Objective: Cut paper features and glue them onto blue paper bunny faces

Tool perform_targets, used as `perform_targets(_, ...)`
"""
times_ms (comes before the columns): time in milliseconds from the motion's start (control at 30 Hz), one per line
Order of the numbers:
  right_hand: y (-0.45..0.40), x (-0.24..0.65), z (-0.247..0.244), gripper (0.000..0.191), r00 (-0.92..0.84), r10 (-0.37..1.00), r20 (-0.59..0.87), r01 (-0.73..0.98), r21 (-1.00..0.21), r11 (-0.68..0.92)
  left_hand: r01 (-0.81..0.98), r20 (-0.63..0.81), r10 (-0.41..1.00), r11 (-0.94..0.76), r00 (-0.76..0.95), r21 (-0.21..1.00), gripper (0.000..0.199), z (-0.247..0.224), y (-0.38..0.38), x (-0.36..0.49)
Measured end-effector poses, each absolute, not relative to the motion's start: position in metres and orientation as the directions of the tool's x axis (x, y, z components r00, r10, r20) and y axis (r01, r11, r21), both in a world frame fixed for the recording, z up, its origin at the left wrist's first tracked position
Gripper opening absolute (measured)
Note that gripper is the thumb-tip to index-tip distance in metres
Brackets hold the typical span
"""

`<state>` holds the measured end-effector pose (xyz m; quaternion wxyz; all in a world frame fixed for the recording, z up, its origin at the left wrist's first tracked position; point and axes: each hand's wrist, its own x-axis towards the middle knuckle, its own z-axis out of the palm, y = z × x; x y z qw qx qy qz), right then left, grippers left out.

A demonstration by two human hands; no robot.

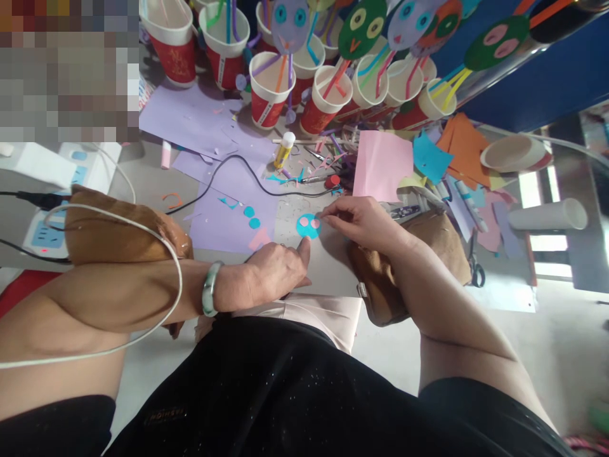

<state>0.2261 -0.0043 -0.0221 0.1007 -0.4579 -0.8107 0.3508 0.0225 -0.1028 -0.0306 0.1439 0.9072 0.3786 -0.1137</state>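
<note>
A blue paper disc with two pink paper circles lies on the grey table. One pink circle sits on its left part, the other on its right, close under my right fingertips. My left hand comes in from below left, a finger at the disc's lower edge and the other fingers curled. My right hand is closed in a pinch at the disc's upper right edge; whatever is between the fingertips is hidden. Two small blue circles and a pink paper scrap lie to the left on purple paper.
Red-and-white paper cups with straws and paper faces stand along the back. Beyond my hands are a glue stick, a black cord and pink paper. Brown cloth bundles flank my arms; scissors lie right.
</note>
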Motion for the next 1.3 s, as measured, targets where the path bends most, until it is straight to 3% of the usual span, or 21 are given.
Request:
perform_targets(267, -0.010, 0.215, -0.029, 0.015, -0.578, 0.796, -0.182, 0.703, -0.606, 0.372, 0.738, -0.330, 0.665, -0.647, 0.670, 0.193, 0.086, -0.031, -0.102, 0.023)
perform_targets(433, -0.013, 0.205, -0.025, 0.018, -0.604, 0.768, -0.215, 0.669, -0.660, 0.342, 0.730, -0.347, 0.649, -0.655, 0.677, 0.197, 0.083, -0.031, -0.102, 0.023)
perform_targets(633, -0.009, 0.194, -0.027, 0.015, -0.634, 0.729, -0.257, 0.696, -0.601, 0.393, 0.731, -0.361, 0.645, -0.653, 0.673, 0.196, 0.086, -0.026, -0.100, 0.023)
perform_targets(867, -0.004, 0.194, -0.024, 0.017, -0.651, 0.709, -0.271, 0.672, -0.639, 0.374, 0.738, -0.354, 0.653, -0.640, 0.670, 0.215, 0.086, -0.026, -0.100, 0.023)
perform_targets(1067, 0.000, 0.207, -0.015, 0.021, -0.573, 0.782, -0.244, 0.707, -0.630, 0.322, 0.733, -0.347, 0.651, -0.641, 0.676, 0.226, 0.084, -0.026, -0.101, 0.022)
perform_targets(1200, -0.003, 0.212, -0.020, 0.016, -0.565, 0.758, -0.325, 0.758, -0.568, 0.321, 0.734, -0.347, 0.654, -0.647, 0.673, 0.204, 0.085, -0.026, -0.101, 0.022)
perform_targets(1300, -0.005, 0.214, -0.024, 0.016, -0.568, 0.772, -0.286, 0.748, -0.571, 0.338, 0.729, -0.335, 0.653, -0.655, 0.679, 0.200, 0.085, -0.027, -0.101, 0.022)
